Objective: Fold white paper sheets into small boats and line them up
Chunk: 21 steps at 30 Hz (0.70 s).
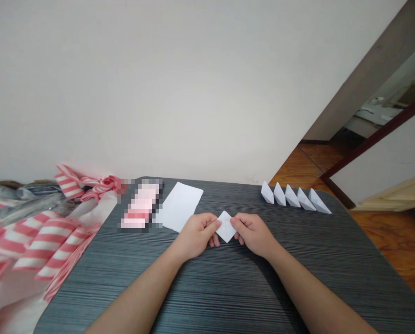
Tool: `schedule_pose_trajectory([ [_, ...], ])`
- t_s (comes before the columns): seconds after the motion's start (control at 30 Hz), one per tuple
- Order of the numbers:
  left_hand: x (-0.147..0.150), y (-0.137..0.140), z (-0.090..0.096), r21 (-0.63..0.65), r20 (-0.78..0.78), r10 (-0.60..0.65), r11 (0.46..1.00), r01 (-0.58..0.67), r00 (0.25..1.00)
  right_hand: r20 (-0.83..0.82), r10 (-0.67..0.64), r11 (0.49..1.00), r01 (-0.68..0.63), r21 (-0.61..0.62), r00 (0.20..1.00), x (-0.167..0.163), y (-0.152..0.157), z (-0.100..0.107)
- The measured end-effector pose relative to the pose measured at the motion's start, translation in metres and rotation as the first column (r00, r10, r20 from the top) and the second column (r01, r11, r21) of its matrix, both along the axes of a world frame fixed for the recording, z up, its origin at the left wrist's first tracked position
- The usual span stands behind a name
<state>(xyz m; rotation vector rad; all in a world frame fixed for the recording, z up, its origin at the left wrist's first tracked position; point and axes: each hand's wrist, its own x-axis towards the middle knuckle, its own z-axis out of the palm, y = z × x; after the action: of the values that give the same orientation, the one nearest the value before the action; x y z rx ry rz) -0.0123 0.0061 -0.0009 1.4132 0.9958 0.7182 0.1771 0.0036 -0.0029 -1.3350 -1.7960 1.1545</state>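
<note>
Between my two hands is a small piece of folded white paper (pixel 226 228), shaped like a diamond with crease lines on its face. My left hand (pixel 199 233) pinches its left corner, thumb on top and fingers curled beneath. On the opposite corner, my right hand (pixel 252 232) grips in the same way. Both hands are just above the dark table. Behind my left hand lies a stack of white paper sheets (pixel 181 204). Several folded paper boats (pixel 287 195) stand in a row at the back right.
The dark wood-grain table (pixel 207 297) meets a pale wall (pixel 193 93) at its back edge. A blurred-out pink rectangular item (pixel 141 204) lies left of the sheets. Red-and-white striped cloth (pixel 47 236) is heaped beside the table's left edge. Wooden flooring (pixel 398 236) shows on the right.
</note>
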Motion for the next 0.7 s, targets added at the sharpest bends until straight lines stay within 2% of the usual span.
schedule_pose_trajectory([
  [0.17, -0.0001, 0.0013, -0.0013, 0.001, 0.022, 0.037, 0.999, -0.037, 0.999, -0.028, 0.036, 0.999, -0.036, -0.020, 0.999, 0.0014, 0.0011, -0.0019],
  [0.43, 0.0011, -0.0007, 0.0073, 0.016, -0.027, -0.037, 0.999, 0.038, 0.999, 0.005, 0.089, 0.996, -0.089, -0.017, 0.996, -0.0023, -0.0012, 0.0024],
  [0.7, -0.0003, -0.0005, 0.0067, 0.006, -0.029, -0.023, 1.000, 0.024, 0.999, -0.004, 0.082, 0.996, -0.082, -0.043, 0.997, -0.0026, -0.0004, 0.0048],
])
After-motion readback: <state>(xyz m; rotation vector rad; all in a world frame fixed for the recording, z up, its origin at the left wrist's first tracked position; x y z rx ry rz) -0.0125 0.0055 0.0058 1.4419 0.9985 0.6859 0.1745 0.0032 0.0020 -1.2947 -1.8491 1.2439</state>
